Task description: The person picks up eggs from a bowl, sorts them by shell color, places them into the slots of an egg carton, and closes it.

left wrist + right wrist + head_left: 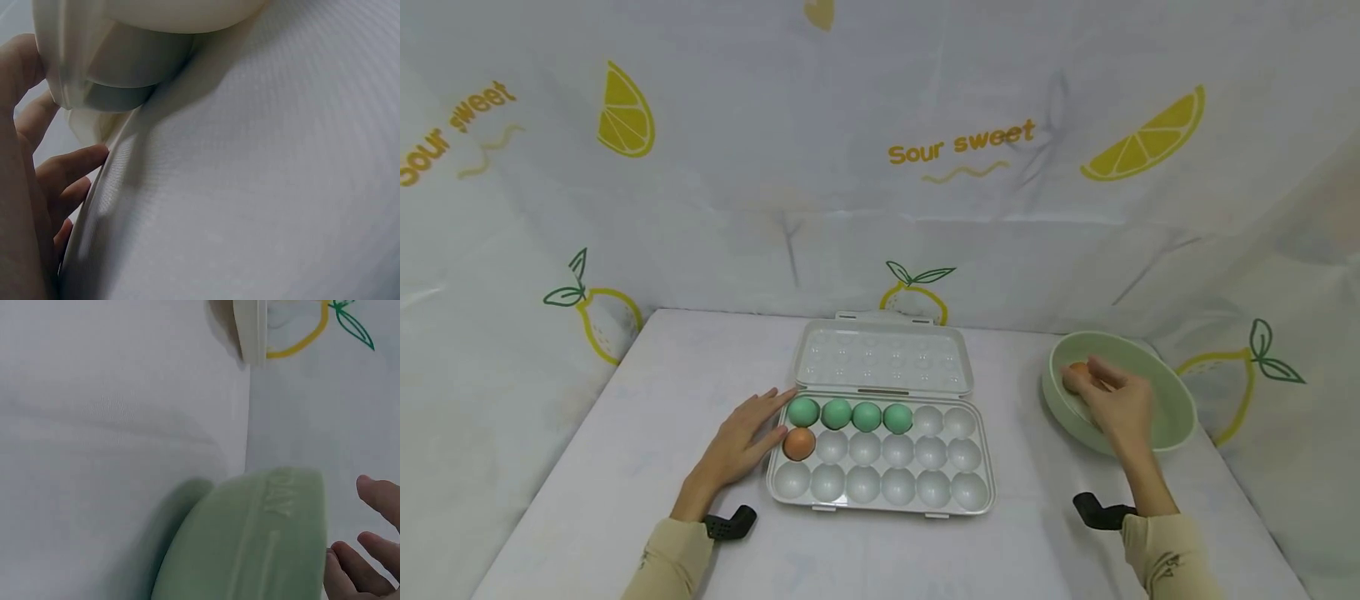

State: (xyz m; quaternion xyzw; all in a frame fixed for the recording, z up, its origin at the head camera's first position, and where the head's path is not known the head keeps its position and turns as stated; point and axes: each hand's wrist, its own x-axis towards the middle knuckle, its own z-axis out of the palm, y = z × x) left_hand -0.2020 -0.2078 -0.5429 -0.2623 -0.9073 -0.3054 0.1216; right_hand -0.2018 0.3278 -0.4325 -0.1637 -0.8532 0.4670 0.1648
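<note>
An open clear egg tray (880, 500) lies mid-table with its lid (883, 358) folded back. Several green eggs (850, 414) fill the back row from the left, and one brown egg (799, 443) sits in the middle row's left cup. My left hand (763, 425) lies flat on the table, its straight fingers touching the tray's left edge (94, 62). My right hand (1093, 385) is inside the pale green bowl (1172, 417), its fingertips closed round a second brown egg (1075, 375). The bowl's outer wall (250, 544) hides that egg in the right wrist view.
A white cloth covers the table (625, 400), and lemon-print sheets (962, 150) wall in the back and both sides. The bowl stands near the table's right edge. Black wrist mounts (730, 523) sit by both sleeves.
</note>
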